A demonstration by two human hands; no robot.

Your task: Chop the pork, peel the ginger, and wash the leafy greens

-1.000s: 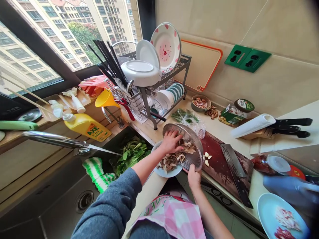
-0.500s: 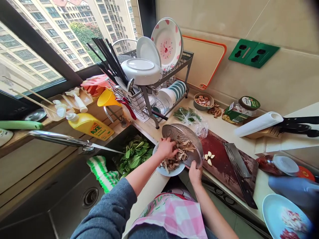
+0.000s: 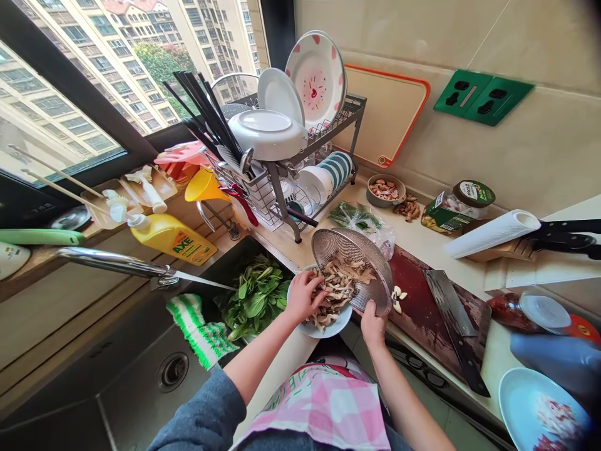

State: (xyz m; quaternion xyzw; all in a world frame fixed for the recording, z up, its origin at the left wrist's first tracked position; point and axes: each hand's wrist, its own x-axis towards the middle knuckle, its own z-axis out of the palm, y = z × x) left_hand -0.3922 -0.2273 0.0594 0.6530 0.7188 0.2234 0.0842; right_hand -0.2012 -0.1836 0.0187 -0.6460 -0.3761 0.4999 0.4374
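Our right hand [image 3: 374, 322] grips the strainer [image 3: 360, 243], at two o'clock from the bowl [image 3: 334, 329], likely tipped so mushrooms [image 3: 345, 279] slide; our left hand [image 3: 303, 297], loosely spread, touches them.

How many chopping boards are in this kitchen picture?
2: a dark red board beside the strainer, with a cleaver lying on it, and an orange-edged board standing against the wall. More could be hidden.

Lwr. ctr.: 2 hands [image 3: 304, 297], 1 strainer [image 3: 373, 250], 1 bowl [image 3: 337, 327]. Lwr. R: 1 cleaver [image 3: 448, 304], 1 red bd. [image 3: 413, 307] L: 1 yel. btl. [image 3: 171, 238]
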